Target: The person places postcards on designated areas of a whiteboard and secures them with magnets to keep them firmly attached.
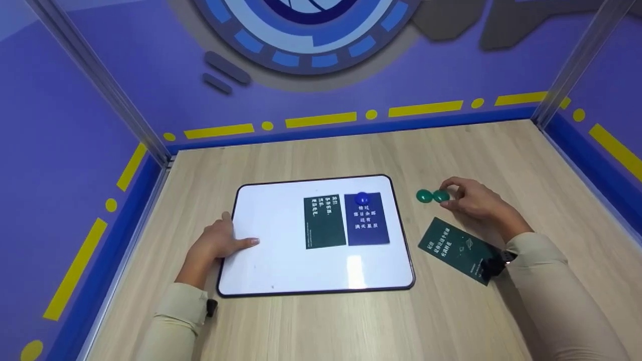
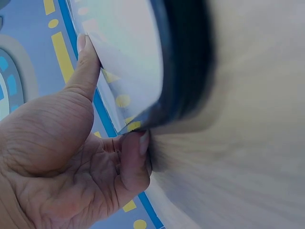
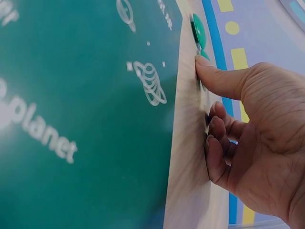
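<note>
On the table a whiteboard point(image 1: 276, 265) with a dark rim lies flat. My left hand point(image 1: 218, 241) grips its left edge, thumb point(image 2: 88, 67) over the white face and the other fingers curled at the rim. At the right, my right hand point(image 1: 475, 200) pinches a round green magnet point(image 1: 441, 196) between thumb and fingers. A second green magnet point(image 1: 424, 196) sits against its left side. On the board, a dark green card point(image 1: 323, 230) lies beside a blue card point(image 1: 368, 235), which has a blue magnet point(image 1: 362, 199) on its top edge.
Another green card point(image 1: 454, 250), printed with white text and a planet, lies tilted on the table point(image 1: 321, 326), partly under my right wrist in the head view. Purple panels point(image 1: 311, 100) with yellow marks enclose the table at the back and sides.
</note>
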A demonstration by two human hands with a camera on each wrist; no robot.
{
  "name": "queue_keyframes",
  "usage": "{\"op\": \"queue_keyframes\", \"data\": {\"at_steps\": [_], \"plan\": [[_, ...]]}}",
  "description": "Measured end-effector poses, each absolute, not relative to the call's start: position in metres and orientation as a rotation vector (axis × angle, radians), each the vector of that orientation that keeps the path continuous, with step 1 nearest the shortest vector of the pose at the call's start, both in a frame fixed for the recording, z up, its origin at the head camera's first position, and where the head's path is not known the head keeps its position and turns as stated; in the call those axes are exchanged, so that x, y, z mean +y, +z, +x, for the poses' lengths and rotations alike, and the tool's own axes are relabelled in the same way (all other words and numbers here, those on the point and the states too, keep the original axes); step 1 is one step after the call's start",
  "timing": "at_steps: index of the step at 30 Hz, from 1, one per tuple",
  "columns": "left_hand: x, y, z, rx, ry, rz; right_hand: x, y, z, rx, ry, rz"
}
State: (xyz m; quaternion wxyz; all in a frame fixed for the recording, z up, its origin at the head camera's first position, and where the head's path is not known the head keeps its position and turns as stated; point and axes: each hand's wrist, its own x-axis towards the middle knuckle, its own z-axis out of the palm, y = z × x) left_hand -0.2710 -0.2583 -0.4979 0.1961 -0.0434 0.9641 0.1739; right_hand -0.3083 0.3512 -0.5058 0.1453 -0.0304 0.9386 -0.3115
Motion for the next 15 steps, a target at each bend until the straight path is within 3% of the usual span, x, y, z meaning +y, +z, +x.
{"op": "queue_keyframes", "data": {"at_steps": [15], "plan": [[-0.2584, -0.501, -0.2716, 2.716, 0.486, -0.123, 0.3547, -0.5055, -0.3126, 2.706, -0.899, -0.089]]}}
